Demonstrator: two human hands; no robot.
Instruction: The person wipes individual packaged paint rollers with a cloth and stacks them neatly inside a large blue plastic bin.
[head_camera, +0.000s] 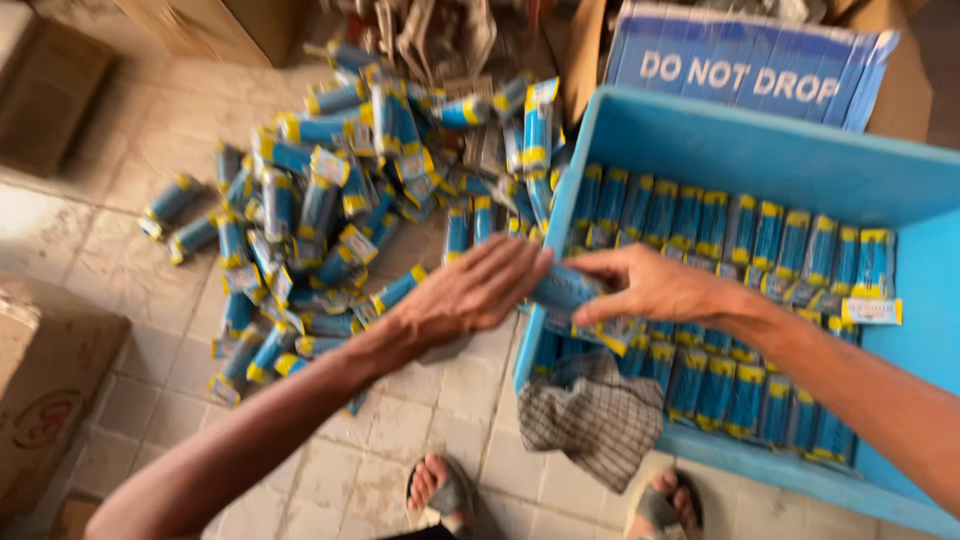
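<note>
over tiled floor, both hands clasp blue packet.

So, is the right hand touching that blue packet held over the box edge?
Touching. The head view shows the right hand with fingers wrapped round the blue packet, while the left hand presses against its other end.

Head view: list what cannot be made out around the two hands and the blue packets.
- The blue packet between the left hand and right hand: motion blur and the fingers hide how it is gripped.
- Bottom layers of the blue box: covered by the top rows of packets.
- The box's near corner: hidden by the checked cloth.
- The pile on the floor: too blurred to count.
</note>
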